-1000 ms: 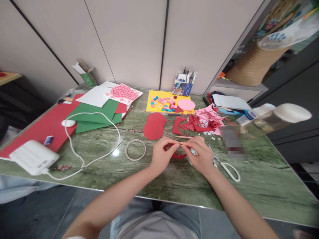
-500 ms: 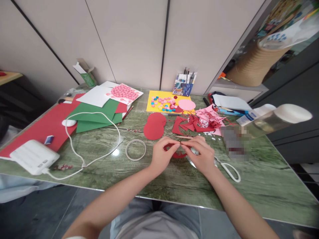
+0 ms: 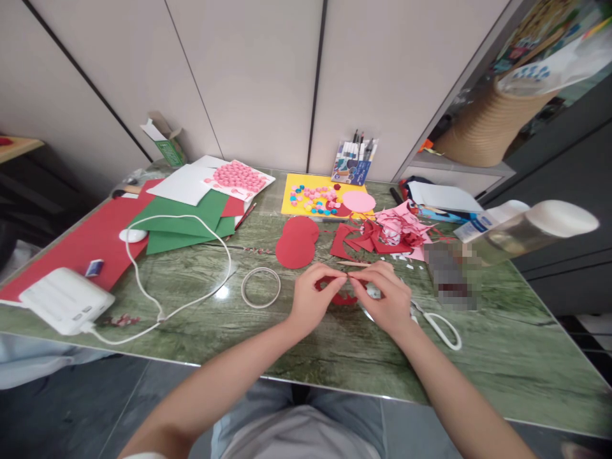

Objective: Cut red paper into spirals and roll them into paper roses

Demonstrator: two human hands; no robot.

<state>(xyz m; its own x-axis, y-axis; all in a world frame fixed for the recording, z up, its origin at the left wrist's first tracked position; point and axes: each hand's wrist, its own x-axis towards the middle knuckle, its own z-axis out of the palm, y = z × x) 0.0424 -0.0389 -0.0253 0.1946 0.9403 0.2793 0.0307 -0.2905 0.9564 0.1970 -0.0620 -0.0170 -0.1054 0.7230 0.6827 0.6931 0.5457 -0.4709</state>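
Note:
Just above the green table (image 3: 201, 280), my left hand (image 3: 313, 299) and my right hand (image 3: 385, 299) meet fingertip to fingertip. Both pinch a thin red paper strip (image 3: 340, 297) that curls down between them. Below my right hand lie white-handled scissors (image 3: 437, 324). A white ring (image 3: 261, 287) lies to the left of my left hand. Two overlapping red paper circles (image 3: 296, 242) and a thin wooden stick (image 3: 354, 262) lie just beyond my hands.
Red and pink paper scraps (image 3: 389, 231) are heaped at back right. A yellow sheet (image 3: 322, 194) with small coloured rolls, a pen pack (image 3: 352, 162), green card (image 3: 184, 223), red card (image 3: 81, 245), a white box (image 3: 64, 301) with a cable and a clear bottle (image 3: 530, 231) surround the working spot.

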